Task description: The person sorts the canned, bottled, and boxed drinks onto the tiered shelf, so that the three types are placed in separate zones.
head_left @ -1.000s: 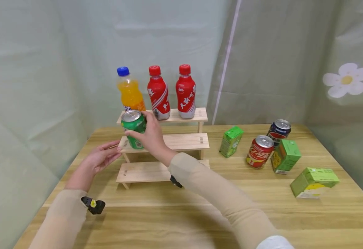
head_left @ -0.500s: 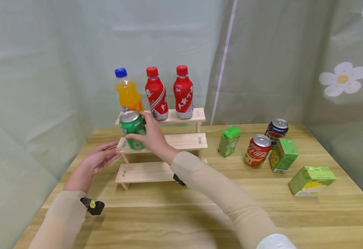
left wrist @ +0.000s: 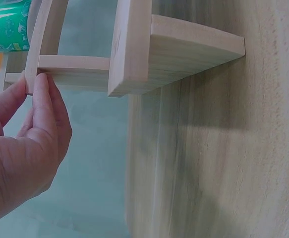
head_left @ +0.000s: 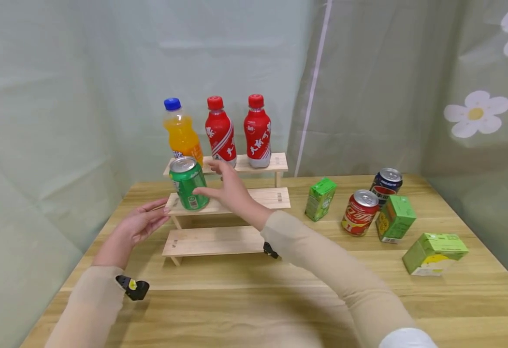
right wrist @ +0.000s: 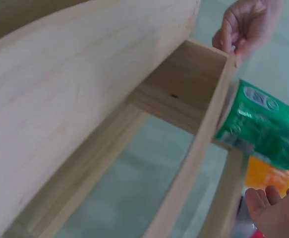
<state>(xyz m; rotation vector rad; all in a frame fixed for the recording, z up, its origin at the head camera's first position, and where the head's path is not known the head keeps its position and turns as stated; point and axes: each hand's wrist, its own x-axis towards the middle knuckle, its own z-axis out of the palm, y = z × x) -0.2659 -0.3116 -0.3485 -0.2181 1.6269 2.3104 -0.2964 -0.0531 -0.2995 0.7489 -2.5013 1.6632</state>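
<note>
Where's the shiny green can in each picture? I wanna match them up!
Head: the shiny green metal can is left of the middle.
Left wrist: the can is in the top left corner, partly cut off.
Right wrist: the can is at the right edge, looking sideways.
Shared landmark: the pale wooden three-shelf stand shows in all three.

Curtained corner, kind of room unclear

Pale curtains (head_left: 236, 63), one printed with daisies (head_left: 476, 114), hang close behind and beside a wood table (head_left: 188, 314); a stepped rack (head_left: 214, 240) of drinks (head_left: 186, 183) resembles a small shop display.
</note>
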